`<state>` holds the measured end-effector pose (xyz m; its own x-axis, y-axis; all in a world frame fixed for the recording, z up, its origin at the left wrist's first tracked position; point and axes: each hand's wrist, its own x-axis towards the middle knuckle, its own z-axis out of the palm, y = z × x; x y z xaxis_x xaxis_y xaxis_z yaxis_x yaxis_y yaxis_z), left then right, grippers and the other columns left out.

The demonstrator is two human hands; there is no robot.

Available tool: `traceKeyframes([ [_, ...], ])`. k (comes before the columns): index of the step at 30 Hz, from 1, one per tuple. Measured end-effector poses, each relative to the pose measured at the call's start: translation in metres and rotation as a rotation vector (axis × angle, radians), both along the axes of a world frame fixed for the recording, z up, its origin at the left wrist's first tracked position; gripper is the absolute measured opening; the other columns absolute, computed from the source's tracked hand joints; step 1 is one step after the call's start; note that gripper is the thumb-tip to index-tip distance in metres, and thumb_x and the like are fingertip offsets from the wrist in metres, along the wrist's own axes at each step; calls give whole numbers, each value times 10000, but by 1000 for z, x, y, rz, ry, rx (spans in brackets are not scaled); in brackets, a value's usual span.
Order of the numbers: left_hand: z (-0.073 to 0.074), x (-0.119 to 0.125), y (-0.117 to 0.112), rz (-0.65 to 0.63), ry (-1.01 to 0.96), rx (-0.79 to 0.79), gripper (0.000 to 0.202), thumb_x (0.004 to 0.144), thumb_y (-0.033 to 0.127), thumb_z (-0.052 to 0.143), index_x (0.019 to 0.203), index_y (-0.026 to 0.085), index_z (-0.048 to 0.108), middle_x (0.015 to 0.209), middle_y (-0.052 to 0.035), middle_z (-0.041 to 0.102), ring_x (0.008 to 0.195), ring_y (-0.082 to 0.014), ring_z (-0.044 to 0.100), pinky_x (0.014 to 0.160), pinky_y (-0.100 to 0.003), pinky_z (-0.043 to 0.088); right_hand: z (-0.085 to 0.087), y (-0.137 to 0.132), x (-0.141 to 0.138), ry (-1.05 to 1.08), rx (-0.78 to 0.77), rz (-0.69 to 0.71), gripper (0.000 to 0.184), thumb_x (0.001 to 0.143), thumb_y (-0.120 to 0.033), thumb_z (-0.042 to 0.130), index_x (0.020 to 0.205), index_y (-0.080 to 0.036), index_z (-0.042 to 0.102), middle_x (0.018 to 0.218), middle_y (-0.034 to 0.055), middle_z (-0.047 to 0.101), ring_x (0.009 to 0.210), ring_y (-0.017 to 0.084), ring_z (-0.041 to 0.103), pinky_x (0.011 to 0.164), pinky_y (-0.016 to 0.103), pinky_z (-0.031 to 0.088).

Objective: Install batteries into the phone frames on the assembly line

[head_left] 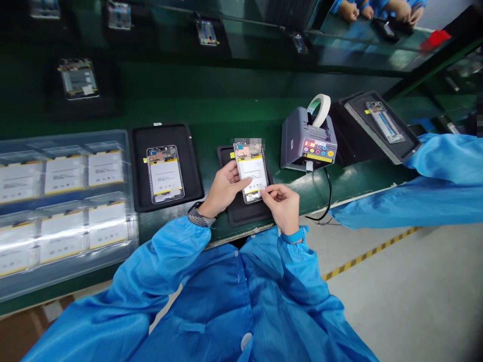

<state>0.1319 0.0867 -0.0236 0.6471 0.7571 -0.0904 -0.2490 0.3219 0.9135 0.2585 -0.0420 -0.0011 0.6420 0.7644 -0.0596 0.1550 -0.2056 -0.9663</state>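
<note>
An open phone frame with a white battery (252, 170) lies on a small black tray (243, 211) at the green bench's near edge. My left hand (223, 188) grips the phone's left side, thumb on the battery. My right hand (282, 200) pinches at the phone's lower right corner; whatever is between its fingertips is too small to make out. Both arms wear blue sleeves.
A second phone frame (165, 174) lies on a black tray (139, 166) to the left. A clear tray of white batteries (64, 201) sits at far left. A grey tape dispenser (308, 141) stands to the right. A co-worker's blue sleeve (433, 186) reaches in beside a tilted tray (358, 108).
</note>
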Motion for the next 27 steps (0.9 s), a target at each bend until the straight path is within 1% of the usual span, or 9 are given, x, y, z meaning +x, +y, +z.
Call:
traceKeyframes([
  [4,2,-1,0,-6,12,12,708,714,372,928,1304,145,608,1332,-147,734,1228,-326,708,1058,-439,579,-2,-3,8,-39,-30,15,323,766,-462,823,850,-207,644,573,-68,491,530,117,435,541,268,375],
  [6,4,-1,-1,-18,15,17,707,718,377,926,1309,151,610,1334,-142,733,1227,-327,707,1050,-438,583,-2,-4,13,-58,-31,-1,418,717,-451,881,915,-223,593,609,-81,507,538,112,454,533,254,379],
  [9,5,-1,-2,-62,-7,9,678,731,380,922,1296,161,618,1344,-137,729,1242,-328,701,1058,-436,580,0,-3,16,13,-4,21,588,657,-458,936,1062,-229,577,776,-42,627,628,124,558,556,244,443],
  [11,5,-1,-3,-86,-27,9,652,738,374,922,1279,164,626,1336,-135,733,1251,-324,697,1077,-438,570,1,1,13,129,-1,84,619,674,-513,919,1116,-230,590,856,-4,697,686,150,624,566,254,491],
  [14,5,-1,-3,-97,-35,18,656,727,382,932,1270,168,633,1326,-133,737,1256,-329,694,1094,-456,560,0,6,5,267,-10,142,548,714,-645,855,989,-225,635,770,8,725,610,161,620,492,266,500],
  [17,6,-2,-1,-102,-30,-1,692,706,389,945,1284,166,635,1321,-136,740,1249,-339,697,1081,-465,569,-1,8,-1,309,42,116,527,791,-730,754,856,-222,630,666,-1,699,511,136,562,450,266,499],
  [19,7,-3,0,-96,-34,-11,686,707,380,945,1281,163,639,1313,-136,745,1250,-338,697,1083,-464,569,-1,7,-1,312,62,139,513,786,-701,784,880,-221,632,672,-5,715,502,128,567,472,264,520],
  [23,7,-3,2,-80,-57,-19,646,704,336,948,1249,153,654,1305,-139,749,1258,-334,695,1126,-479,541,0,5,3,315,30,191,583,660,-596,927,995,-223,631,776,-2,769,545,130,626,521,259,549],
  [27,8,-3,1,-87,-56,-28,652,699,336,952,1250,152,657,1317,-147,742,1249,-344,699,1103,-489,559,3,7,2,327,23,184,588,716,-708,839,963,-229,603,691,-19,734,494,125,609,480,247,521],
])
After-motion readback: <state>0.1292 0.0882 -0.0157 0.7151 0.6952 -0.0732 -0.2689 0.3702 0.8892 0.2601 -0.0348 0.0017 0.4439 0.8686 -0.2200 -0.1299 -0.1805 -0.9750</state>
